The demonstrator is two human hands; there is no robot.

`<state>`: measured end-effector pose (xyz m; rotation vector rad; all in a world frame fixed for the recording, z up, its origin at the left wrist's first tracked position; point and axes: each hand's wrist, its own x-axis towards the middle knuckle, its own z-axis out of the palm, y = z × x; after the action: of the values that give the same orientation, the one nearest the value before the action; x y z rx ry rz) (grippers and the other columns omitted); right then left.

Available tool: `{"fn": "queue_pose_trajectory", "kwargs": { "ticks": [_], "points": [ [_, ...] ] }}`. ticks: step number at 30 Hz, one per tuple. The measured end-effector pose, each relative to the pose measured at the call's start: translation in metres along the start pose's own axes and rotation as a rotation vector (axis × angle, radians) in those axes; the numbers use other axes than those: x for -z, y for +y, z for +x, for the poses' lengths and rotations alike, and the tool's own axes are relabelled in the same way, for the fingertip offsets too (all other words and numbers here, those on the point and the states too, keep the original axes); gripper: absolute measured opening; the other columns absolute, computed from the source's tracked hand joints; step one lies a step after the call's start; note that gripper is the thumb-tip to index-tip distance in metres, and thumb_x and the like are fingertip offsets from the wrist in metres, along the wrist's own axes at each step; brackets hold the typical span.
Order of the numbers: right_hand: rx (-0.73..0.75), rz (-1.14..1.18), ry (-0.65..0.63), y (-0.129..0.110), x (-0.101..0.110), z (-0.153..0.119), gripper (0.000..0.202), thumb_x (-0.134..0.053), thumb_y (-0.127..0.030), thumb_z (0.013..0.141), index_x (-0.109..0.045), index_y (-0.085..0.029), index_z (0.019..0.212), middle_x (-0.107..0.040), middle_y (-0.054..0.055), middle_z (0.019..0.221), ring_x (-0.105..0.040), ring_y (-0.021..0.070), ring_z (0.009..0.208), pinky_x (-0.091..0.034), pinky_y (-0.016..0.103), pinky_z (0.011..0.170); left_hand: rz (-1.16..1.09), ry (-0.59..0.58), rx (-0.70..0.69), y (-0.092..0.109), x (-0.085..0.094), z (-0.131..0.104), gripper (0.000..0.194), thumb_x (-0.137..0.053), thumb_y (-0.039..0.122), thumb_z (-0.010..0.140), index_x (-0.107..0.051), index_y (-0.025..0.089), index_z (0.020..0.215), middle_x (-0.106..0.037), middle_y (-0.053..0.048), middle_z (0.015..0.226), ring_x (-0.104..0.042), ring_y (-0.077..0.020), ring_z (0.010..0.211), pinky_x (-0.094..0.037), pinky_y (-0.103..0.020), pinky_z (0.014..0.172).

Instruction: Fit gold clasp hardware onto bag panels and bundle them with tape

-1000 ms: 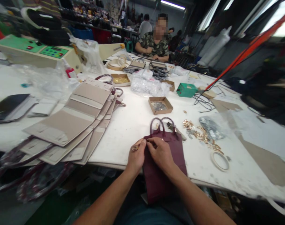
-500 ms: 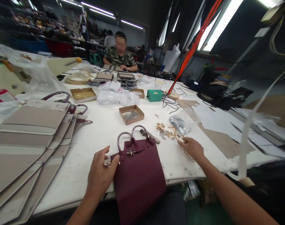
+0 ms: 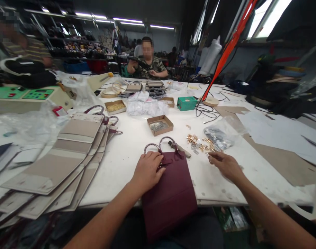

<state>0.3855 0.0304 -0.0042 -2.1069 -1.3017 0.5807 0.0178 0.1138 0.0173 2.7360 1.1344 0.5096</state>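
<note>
A maroon handbag panel (image 3: 170, 193) with two looped handles hangs over the table's front edge. My left hand (image 3: 149, 169) lies on its upper left part, fingers closed round the strap and metal fitting at the handle base. My right hand (image 3: 225, 166) is at the near side of the gold metal pieces (image 3: 192, 139), thumb and fingers pinched together; what is between them is too small to name. Beside the pieces lies a clear bag of dark parts (image 3: 218, 136). A marker-like tool (image 3: 182, 150) rests behind the panel.
Stacked beige-backed panels (image 3: 72, 155) lie at the left. Farther back are a cardboard tray of silver parts (image 3: 160, 126), a tray of gold parts (image 3: 115, 107) and a green box (image 3: 187, 103). A person (image 3: 147, 64) sits across the table.
The view has turned left. My left hand has moved from the panel's left edge onto its upper part, over the strap. My right hand stays by the gold pieces.
</note>
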Motion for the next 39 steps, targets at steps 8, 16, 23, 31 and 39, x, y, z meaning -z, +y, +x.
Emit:
{"fn": "queue_pose_trajectory", "kwargs": {
  "ticks": [8, 16, 23, 31, 39],
  "points": [
    [-0.08, 0.672, -0.208, -0.064, -0.084, -0.059, 0.051, -0.077, -0.057, 0.076, -0.079, -0.017, 0.107, -0.078, 0.007, 0.081, -0.072, 0.0216, 0.07, -0.058, 0.033, 0.065, 0.135, -0.214, -0.029, -0.002, -0.006, 0.019, 0.018, -0.06, 0.029, 0.096, -0.073, 0.021, 0.104, -0.072, -0.01, 0.105, -0.062, -0.0303, 0.106, -0.045, -0.047, 0.092],
    [-0.08, 0.748, -0.391, -0.071, -0.103, -0.066, 0.057, -0.084, -0.049, 0.074, -0.076, -0.017, 0.121, -0.08, 0.01, 0.103, -0.075, 0.0259, 0.09, -0.06, 0.036, 0.08, 0.16, -0.152, -0.119, 0.001, -0.011, 0.023, 0.021, -0.053, 0.025, 0.097, -0.07, 0.019, 0.107, -0.07, -0.011, 0.105, -0.062, -0.0291, 0.102, -0.047, -0.045, 0.09],
    [0.226, 0.413, -0.209, -0.08, -0.118, -0.071, 0.033, -0.067, -0.048, 0.09, -0.079, -0.024, 0.109, -0.078, 0.005, 0.093, -0.071, 0.0231, 0.08, -0.056, 0.035, 0.078, 0.04, -0.172, -0.073, -0.006, -0.021, 0.025, 0.017, -0.057, 0.022, 0.094, -0.07, 0.019, 0.103, -0.07, -0.01, 0.102, -0.063, -0.0267, 0.101, -0.05, -0.039, 0.09],
    [0.368, 0.237, -0.153, -0.095, -0.137, -0.062, 0.024, -0.061, -0.046, 0.096, -0.075, -0.027, 0.092, -0.077, 0.003, 0.085, -0.07, 0.0232, 0.076, -0.051, 0.032, 0.075, -0.35, -0.095, 0.05, 0.0, -0.017, 0.04, 0.017, -0.06, 0.03, 0.096, -0.075, 0.024, 0.102, -0.078, -0.002, 0.102, -0.07, -0.0205, 0.097, -0.051, -0.031, 0.087],
    [0.464, 0.352, -0.105, -0.119, -0.143, -0.054, 0.02, -0.058, -0.034, 0.096, -0.075, -0.024, 0.099, -0.076, 0.008, 0.111, -0.069, 0.0258, 0.101, -0.051, 0.036, 0.093, -0.711, -0.109, 0.155, 0.003, -0.018, 0.054, 0.027, -0.053, 0.029, 0.098, -0.074, 0.024, 0.114, -0.079, 0.0, 0.11, -0.071, -0.018, 0.101, -0.052, -0.029, 0.094]
  ]
}}
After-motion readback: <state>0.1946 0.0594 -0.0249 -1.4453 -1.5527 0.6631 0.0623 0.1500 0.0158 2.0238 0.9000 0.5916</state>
